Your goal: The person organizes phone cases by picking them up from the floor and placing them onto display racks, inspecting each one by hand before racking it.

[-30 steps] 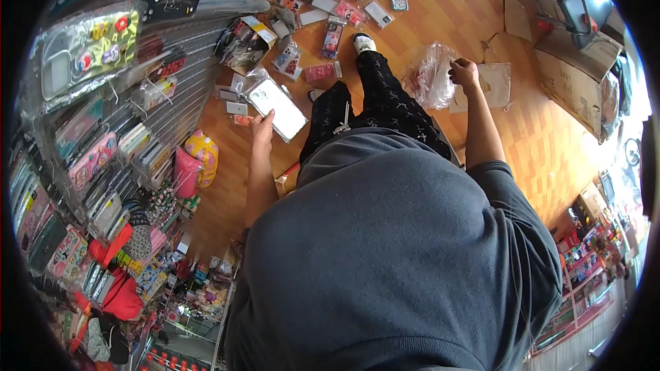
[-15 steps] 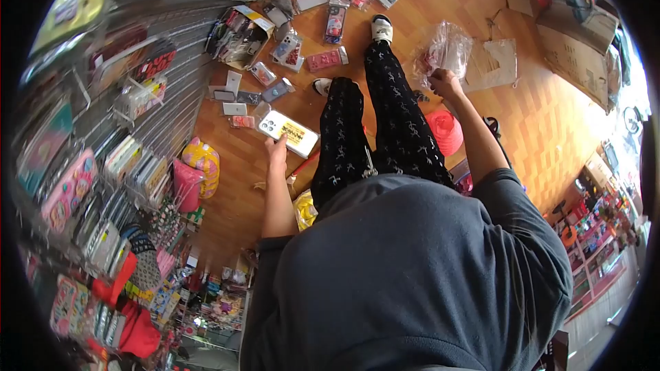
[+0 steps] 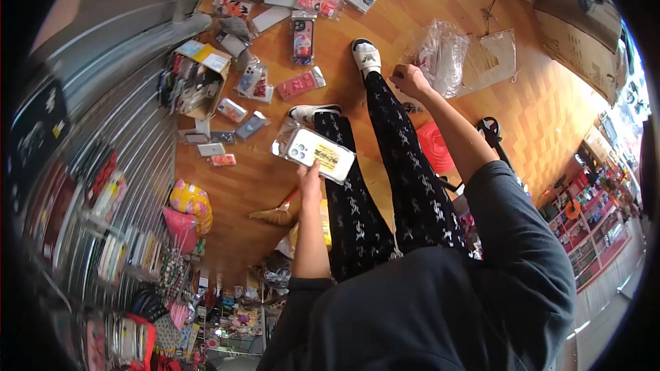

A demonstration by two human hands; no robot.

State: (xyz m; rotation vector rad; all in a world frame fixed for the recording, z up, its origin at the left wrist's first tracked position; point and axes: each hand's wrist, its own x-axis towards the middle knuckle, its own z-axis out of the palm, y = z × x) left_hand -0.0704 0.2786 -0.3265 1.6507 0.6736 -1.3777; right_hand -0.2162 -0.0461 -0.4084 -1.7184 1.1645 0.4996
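Note:
My left hand (image 3: 309, 177) is closed around the lower edge of a white phone case (image 3: 316, 154) in a clear packet, held over my left thigh. Three camera holes and a yellow label with dark print show on it. My right hand (image 3: 410, 81) hangs with curled fingers beside my right foot, left of a crumpled clear plastic bag (image 3: 443, 58) on the floor. Whether anything is inside those fingers is hidden. Packaged phone cases lie ahead on the wooden floor, among them a red-pink one (image 3: 301, 84) and a dark-framed one (image 3: 302, 40).
An open carton (image 3: 196, 82) full of packets stands by the slatted wall (image 3: 148, 103). Cardboard (image 3: 491, 62) lies right of the plastic bag. A red round object (image 3: 435, 148) sits by my right leg, a broom (image 3: 275, 215) by my left. Merchandise hangs along the left.
My left hand has brought the phone case rightward, over my leg. My right hand has moved left, away from the plastic bag, which stays on the floor. My view and feet have shifted.

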